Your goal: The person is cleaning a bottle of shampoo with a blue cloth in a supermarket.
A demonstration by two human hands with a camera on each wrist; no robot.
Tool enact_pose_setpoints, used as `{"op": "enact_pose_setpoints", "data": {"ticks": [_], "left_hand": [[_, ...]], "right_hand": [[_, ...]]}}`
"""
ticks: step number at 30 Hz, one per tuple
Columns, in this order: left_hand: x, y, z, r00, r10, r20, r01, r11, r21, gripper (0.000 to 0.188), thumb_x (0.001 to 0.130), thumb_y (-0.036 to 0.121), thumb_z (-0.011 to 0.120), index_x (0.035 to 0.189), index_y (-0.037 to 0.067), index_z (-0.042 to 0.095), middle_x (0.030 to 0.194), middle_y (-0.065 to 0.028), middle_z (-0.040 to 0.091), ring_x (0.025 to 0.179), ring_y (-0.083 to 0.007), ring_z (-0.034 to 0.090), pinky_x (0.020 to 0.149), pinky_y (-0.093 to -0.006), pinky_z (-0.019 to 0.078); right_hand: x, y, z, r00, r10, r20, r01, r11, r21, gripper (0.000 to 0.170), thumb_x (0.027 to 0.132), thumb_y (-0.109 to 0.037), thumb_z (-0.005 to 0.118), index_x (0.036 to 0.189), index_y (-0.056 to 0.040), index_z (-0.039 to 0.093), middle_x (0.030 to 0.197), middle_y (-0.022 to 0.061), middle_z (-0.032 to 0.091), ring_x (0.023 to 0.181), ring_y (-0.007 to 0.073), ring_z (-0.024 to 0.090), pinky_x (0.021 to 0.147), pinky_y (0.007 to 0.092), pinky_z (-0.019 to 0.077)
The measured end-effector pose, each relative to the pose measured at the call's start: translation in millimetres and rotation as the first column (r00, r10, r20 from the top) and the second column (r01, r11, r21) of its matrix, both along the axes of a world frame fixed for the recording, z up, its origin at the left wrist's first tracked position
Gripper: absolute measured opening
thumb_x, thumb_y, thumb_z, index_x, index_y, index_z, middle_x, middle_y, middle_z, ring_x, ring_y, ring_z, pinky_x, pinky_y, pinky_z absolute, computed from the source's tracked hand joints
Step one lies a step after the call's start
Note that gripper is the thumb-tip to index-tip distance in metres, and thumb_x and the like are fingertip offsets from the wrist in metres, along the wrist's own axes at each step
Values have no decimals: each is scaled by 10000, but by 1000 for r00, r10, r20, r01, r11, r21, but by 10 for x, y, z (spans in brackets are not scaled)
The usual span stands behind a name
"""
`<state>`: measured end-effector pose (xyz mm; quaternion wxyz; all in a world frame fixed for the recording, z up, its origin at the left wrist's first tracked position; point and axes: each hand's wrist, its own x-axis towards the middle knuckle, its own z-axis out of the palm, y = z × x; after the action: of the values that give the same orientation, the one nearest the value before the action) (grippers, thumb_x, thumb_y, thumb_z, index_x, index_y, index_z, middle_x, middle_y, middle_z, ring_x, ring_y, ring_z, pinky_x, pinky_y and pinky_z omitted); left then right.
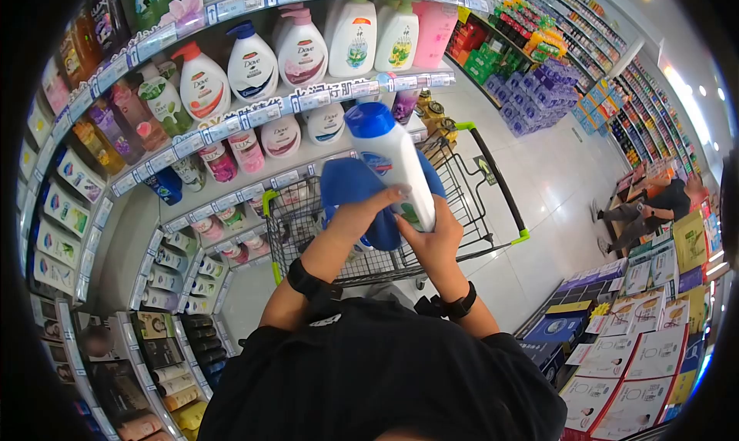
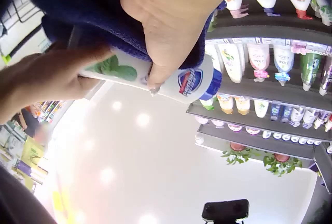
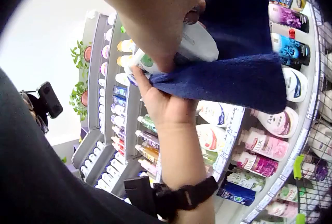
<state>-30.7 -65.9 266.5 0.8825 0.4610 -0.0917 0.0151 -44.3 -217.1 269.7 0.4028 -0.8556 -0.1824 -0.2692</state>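
A white bottle (image 1: 402,164) with a blue cap is held tilted in front of the person in the head view, its cap toward the shelf. A dark blue cloth (image 1: 350,185) hangs beside and behind it. The left hand (image 1: 366,214) grips cloth and bottle together, its thumb on the bottle's side; in the left wrist view that thumb presses near the label of the bottle (image 2: 176,85). Round the bottle's lower end the right hand (image 1: 437,237) holds on. In the right wrist view the cloth (image 3: 233,79) spreads past the bottle's base (image 3: 199,45).
Below the hands stands a wire shopping cart (image 1: 369,268) with green corners. Curved shelves of pump bottles (image 1: 204,83) rise ahead and at the left. Stacked boxes (image 1: 623,356) fill the lower right. Farther off at the right is another person (image 1: 666,202).
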Motion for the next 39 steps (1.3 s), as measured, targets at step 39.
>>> {"op": "enact_pose_setpoints", "data": {"ticks": [39], "left_hand": [[-51, 317, 16, 931, 61, 359, -194, 917, 347, 591, 697, 135, 760, 1189, 24, 452, 1125, -78, 535, 1019, -159, 515, 879, -315, 430]], "right_hand": [[135, 216, 143, 989, 103, 105, -89, 988, -126, 505, 561, -205, 786, 944, -26, 510, 816, 132, 549, 747, 315, 561, 608, 370, 455]]}}
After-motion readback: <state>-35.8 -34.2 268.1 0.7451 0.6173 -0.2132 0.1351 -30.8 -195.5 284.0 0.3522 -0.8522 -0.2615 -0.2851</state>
